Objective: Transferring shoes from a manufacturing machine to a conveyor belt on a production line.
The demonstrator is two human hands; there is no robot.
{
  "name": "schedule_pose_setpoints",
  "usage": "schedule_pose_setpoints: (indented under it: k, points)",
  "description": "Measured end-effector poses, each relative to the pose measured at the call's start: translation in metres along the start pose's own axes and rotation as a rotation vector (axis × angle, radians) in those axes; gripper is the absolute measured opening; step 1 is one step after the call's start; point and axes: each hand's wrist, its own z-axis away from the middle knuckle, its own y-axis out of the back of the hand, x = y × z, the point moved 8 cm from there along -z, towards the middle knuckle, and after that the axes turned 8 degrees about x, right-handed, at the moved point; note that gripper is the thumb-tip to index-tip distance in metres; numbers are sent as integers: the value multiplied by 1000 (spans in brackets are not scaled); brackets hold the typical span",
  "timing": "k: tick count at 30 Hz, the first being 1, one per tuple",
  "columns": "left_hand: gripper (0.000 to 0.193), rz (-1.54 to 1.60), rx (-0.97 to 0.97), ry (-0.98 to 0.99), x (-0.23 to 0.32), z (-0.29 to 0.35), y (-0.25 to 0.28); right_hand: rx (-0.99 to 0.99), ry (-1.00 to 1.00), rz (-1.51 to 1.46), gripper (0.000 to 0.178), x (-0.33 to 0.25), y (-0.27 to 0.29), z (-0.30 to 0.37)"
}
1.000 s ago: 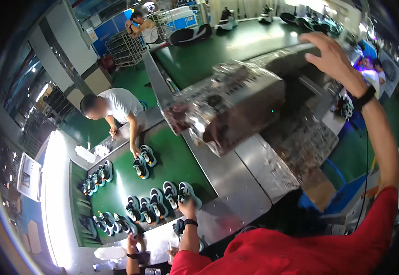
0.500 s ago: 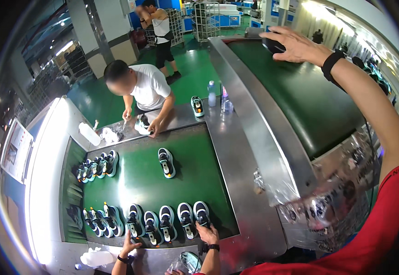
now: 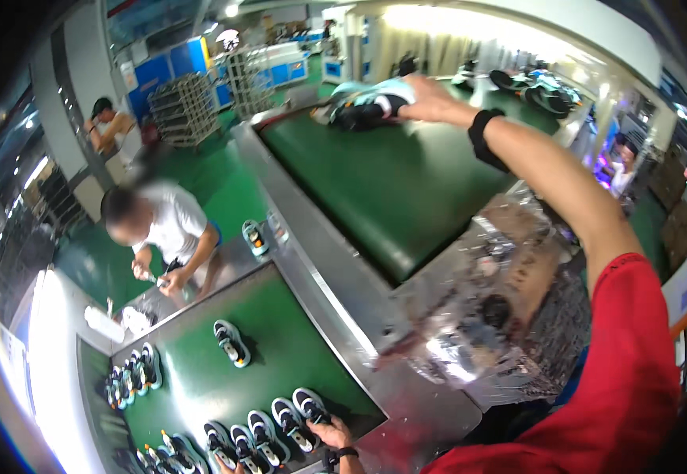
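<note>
My right hand (image 3: 432, 101), at the end of a red-sleeved arm with a black wristband, reaches far over the raised green belt (image 3: 407, 186). Its fingers are closed on a sneaker (image 3: 366, 110) with black and pale-blue parts, held at the belt's far edge. Motion smears it, so whether a second shoe is there I cannot tell. My left hand is out of sight. At the lower edge, a co-worker's hand (image 3: 332, 433) touches the end sneaker (image 3: 310, 404) of a row on the lower green belt (image 3: 280, 340).
A metal rail (image 3: 312, 261) divides the two belts. Crumpled clear plastic (image 3: 470, 340) hangs over the raised belt's near end. Dark soles and shoes (image 3: 545, 91) lie at its far right. Across the lower belt, a person in white (image 3: 166, 229) works on a shoe. One sneaker (image 3: 231, 344) sits mid-belt.
My view has swung to the right. My right hand, earlier holding a mostly hidden dark thing, now shows a sneaker in its grip. The co-worker's hands have slid toward the lower edge.
</note>
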Motion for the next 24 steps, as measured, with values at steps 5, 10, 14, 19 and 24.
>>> schedule_pose_setpoints:
  k: [5, 10, 14, 19, 24]
  points:
    - [66, -107, 77, -423, 8, 2, 7, -11, -66, -282, 41, -14, 95, 39]
    - [41, 594, -949, -218, 197, 113, 46, 207, -343, -633, 40, 19, 255, 143]
    - [65, 963, -1797, 287, 342, 274, 80, 428, -441, -692, 34, 32, 362, 264]
    - [81, 1002, -2564, 597, 483, 442, 146, 555, -584, -599, 27, 61, 445, 471]
    - [65, 486, -2910, 1198, 449, 587, 212, 645, -907, -236, 37, 54, 504, 696]
